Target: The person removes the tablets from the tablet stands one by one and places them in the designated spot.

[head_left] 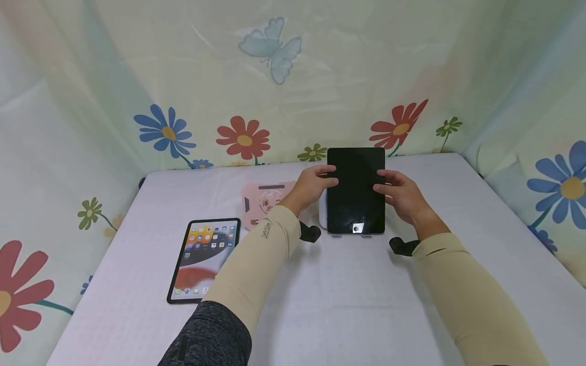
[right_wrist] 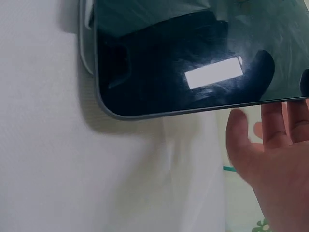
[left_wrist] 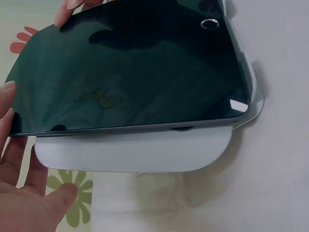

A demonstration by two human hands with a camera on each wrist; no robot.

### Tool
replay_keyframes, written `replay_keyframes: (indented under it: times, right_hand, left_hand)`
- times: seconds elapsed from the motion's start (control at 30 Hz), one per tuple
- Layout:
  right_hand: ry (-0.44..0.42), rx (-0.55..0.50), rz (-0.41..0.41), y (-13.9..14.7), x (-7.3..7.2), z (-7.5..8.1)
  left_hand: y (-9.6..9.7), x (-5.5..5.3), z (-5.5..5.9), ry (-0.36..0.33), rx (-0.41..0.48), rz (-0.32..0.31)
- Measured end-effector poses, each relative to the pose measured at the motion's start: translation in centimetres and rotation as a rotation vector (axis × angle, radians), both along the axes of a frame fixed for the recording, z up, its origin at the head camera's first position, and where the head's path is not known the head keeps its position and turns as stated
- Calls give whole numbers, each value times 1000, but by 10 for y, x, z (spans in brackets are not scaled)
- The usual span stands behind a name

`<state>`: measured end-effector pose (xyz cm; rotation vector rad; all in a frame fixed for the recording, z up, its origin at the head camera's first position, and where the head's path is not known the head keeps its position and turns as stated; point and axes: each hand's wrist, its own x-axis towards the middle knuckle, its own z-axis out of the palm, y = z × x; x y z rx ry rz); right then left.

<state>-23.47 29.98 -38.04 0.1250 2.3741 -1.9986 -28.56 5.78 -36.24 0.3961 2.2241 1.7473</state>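
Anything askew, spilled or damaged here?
Slightly askew, perhaps: the black tablet looks off-centre on the white stand, which sticks out past one long edge, on the left in the head view. No spill or damage shows.

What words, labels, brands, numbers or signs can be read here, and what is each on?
"Lets…": tan left sleeve; remaining letters too small to read surely.
Lit tablet: icon labels too small to read.
Black tablet: no text visible on its front.
Pink item: no readable text.
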Motion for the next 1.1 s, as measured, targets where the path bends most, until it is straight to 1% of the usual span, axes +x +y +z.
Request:
replay_keyframes:
  times: [0.2, 0.37, 0.53, 0.63, 0.73, 0.83, 0.97, 1.03, 1.1]
  right_hand:
    - [27, 64, 7, 0, 2, 2]
    - [59, 123, -13, 1, 8, 9]
    - [80, 134, -10, 4, 12, 13]
    - [76, 136, 0, 6, 14, 14]
    - [71, 143, 8, 6, 16, 15]
    - [85, 140, 16, 7, 18, 17]
    - [116, 143, 16, 8, 20, 21]
    - [125, 149, 14, 8, 21, 22]
    - [133, 152, 16, 8, 22, 23]
  left_hand:
    - [-2, 0, 2, -11, -6, -6]
    - [-2, 3, 9, 6, -27, -23]
    - [-3, 6, 14, 15, -34, -26]
    - [-4, 7, 15, 19, -38, -27]
    - [-3, 8, 15, 40, -56, -17]
    - [-2, 10, 16, 91, -112, -3]
    - [0, 14, 17, 192, -179, 2]
    - [0, 16, 18, 234, -181, -1]
    - [1, 18, 18, 260, -177, 1]
